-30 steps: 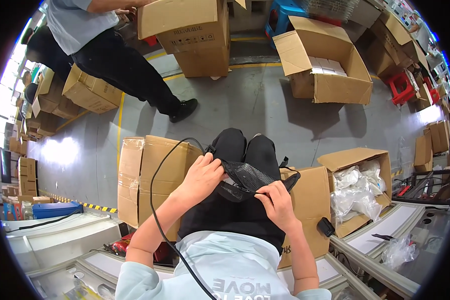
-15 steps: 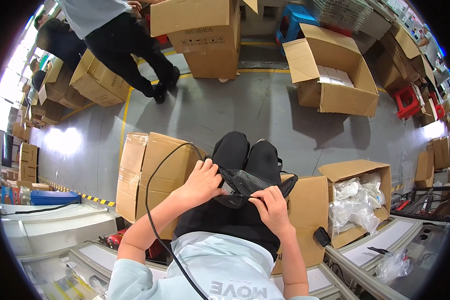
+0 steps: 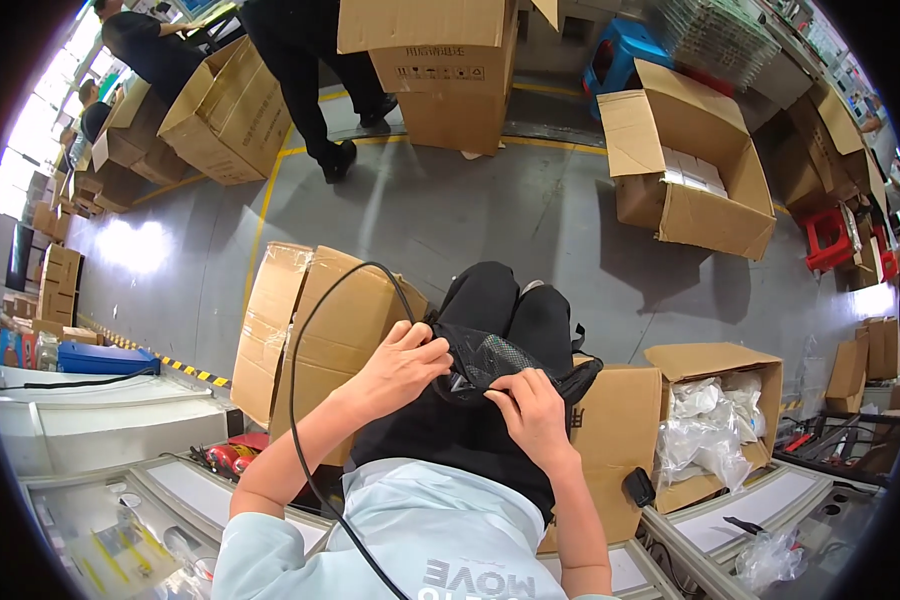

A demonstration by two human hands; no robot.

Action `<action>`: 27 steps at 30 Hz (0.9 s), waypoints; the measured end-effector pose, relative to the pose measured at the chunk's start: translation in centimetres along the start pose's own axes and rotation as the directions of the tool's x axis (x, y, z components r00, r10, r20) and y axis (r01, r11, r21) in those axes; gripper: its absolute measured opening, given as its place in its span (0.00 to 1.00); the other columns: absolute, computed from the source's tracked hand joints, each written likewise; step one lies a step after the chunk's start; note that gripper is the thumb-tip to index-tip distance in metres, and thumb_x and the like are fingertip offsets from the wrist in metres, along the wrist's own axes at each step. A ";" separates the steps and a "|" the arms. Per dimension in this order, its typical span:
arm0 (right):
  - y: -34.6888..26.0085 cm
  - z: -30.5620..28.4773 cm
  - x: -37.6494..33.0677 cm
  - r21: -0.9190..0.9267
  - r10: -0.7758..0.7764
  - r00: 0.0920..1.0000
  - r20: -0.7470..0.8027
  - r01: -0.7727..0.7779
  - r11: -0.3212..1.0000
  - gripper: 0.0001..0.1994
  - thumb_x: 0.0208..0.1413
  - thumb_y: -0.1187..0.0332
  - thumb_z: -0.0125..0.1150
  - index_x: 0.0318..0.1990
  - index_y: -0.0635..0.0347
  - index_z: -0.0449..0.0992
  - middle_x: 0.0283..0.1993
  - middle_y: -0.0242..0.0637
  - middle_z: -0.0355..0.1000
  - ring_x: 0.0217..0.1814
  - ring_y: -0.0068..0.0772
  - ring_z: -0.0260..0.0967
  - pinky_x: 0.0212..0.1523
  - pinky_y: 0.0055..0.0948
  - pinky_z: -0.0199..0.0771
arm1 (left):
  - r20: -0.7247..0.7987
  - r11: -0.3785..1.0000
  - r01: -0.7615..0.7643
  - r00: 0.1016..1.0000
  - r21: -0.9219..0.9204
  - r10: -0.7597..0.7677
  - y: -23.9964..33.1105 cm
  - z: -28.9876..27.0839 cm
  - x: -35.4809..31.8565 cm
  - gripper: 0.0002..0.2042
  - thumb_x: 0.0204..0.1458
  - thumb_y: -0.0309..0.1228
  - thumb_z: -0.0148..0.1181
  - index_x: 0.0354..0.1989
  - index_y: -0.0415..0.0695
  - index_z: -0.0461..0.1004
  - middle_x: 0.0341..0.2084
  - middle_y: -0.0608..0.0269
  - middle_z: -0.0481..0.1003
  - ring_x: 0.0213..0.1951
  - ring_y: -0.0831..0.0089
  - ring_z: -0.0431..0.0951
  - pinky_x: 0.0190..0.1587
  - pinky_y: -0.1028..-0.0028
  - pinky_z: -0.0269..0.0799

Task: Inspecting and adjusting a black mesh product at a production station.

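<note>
A black mesh bag (image 3: 495, 352) lies over my lap, its mouth edge stretched between my hands. At the bag's left end, my left hand (image 3: 402, 370) pinches the dark fabric with its fingers closed. My right hand (image 3: 532, 408) grips the near edge between thumb and fingers. Something pale shows in the bag close to my left fingers; its kind cannot be made out. A black cable (image 3: 292, 400) loops up beside my left forearm, passes behind or near the left hand, and runs down over my shirt.
Closed cardboard boxes (image 3: 315, 330) stand left of my knees. To the right, an open carton (image 3: 715, 355) holds clear plastic bags. Farther off sits another open carton (image 3: 715, 225) with white boxes. A person in black trousers (image 3: 305, 75) stands beside stacked cartons (image 3: 440, 100).
My head view has shifted slightly. Both hands keep their hold on the mesh bag, with the right hand a little nearer the left. The person at the far left has stepped.
</note>
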State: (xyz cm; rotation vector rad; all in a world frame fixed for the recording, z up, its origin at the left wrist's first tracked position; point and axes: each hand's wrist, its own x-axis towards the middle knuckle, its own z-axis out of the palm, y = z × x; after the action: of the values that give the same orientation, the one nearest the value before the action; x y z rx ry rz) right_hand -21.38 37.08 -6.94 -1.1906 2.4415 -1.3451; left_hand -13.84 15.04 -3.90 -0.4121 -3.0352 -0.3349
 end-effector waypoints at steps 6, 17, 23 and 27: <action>-0.9 0.7 0.9 0.025 0.037 0.998 0.049 -0.038 0.999 0.06 0.49 0.72 0.65 0.31 0.61 0.73 0.30 0.35 0.67 0.33 0.39 0.66 0.34 0.34 0.68 | 0.033 0.991 0.007 0.999 0.131 -0.012 -0.2 -1.4 -0.5 0.06 0.46 0.33 0.62 0.31 0.49 0.74 0.30 0.70 0.64 0.42 0.70 0.64 0.49 0.70 0.58; 3.9 -1.1 3.4 -0.244 0.246 0.928 0.279 -0.179 0.953 0.17 0.61 0.63 0.52 0.53 0.62 0.69 0.52 0.45 0.71 0.51 0.48 0.68 0.51 0.38 0.70 | -0.055 0.997 0.072 0.996 0.005 -0.071 -1.4 -0.1 0.0 0.05 0.44 0.33 0.63 0.24 0.47 0.74 0.30 0.68 0.66 0.43 0.68 0.65 0.50 0.70 0.59; 9.7 -1.3 4.5 -0.347 0.225 0.900 0.374 -0.089 0.934 0.19 0.63 0.56 0.48 0.48 0.61 0.76 0.46 0.43 0.74 0.50 0.44 0.68 0.50 0.37 0.66 | -0.111 0.990 0.074 0.990 -0.119 -0.088 -4.8 2.0 3.1 0.07 0.43 0.33 0.65 0.29 0.47 0.75 0.31 0.65 0.68 0.47 0.64 0.65 0.52 0.65 0.60; 11.8 -1.5 4.9 -0.013 0.391 0.782 0.486 -0.440 0.898 0.18 0.64 0.57 0.47 0.49 0.62 0.75 0.47 0.44 0.74 0.53 0.44 0.67 0.55 0.36 0.63 | -0.125 0.982 0.086 0.986 -0.166 -0.108 -6.1 3.5 3.9 0.07 0.44 0.32 0.64 0.31 0.46 0.75 0.34 0.63 0.69 0.51 0.60 0.64 0.55 0.62 0.59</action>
State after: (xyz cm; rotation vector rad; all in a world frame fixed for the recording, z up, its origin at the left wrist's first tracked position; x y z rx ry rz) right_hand -32.26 38.33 -13.73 -0.7668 2.0772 -0.8989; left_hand -19.31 11.06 -8.20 -0.2390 -2.9134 -0.5900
